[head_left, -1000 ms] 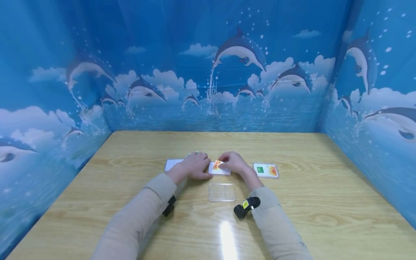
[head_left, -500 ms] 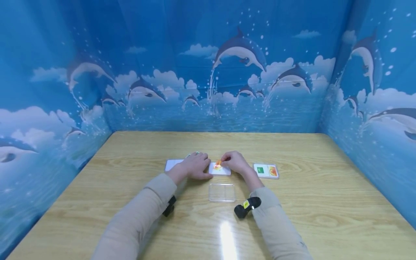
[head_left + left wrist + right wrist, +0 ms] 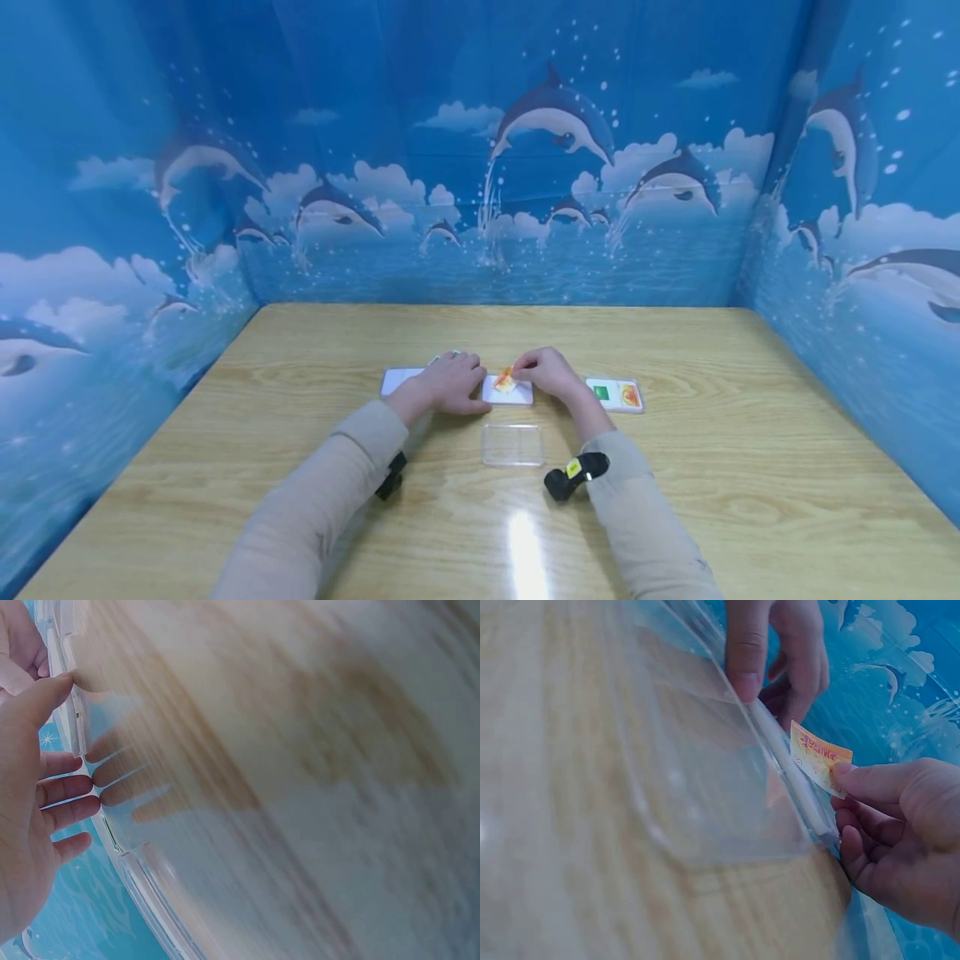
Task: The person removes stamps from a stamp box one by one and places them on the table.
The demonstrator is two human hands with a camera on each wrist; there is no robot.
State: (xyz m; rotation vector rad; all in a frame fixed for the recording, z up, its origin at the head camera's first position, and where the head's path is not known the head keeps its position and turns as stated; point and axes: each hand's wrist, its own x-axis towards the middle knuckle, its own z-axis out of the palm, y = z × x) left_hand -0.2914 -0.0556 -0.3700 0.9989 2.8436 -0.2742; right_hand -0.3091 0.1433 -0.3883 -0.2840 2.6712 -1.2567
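My right hand (image 3: 549, 372) pinches a small orange-and-white packet (image 3: 819, 759) with zigzag edges between thumb and forefinger. In the head view the packet overlaps a white card in a clear shallow tray (image 3: 519, 397). My left hand (image 3: 452, 383) lies left of that tray, its fingers extended on the table. In the left wrist view its thumb tip is right at the tray's edge. An empty clear plastic tray (image 3: 513, 446) lies nearer to me, and it fills much of the right wrist view.
To the right lies a white tray (image 3: 614, 394) with a green square and an orange fruit picture. Another white tray (image 3: 400, 378) is partly covered by my left hand. Curtains with dolphins (image 3: 555, 117) stand round the wooden table (image 3: 720, 467).
The packet has turned and shifted slightly in my right hand's pinch above the white card. The right hand and wrist have edged a little to the right. The left hand has stayed put.
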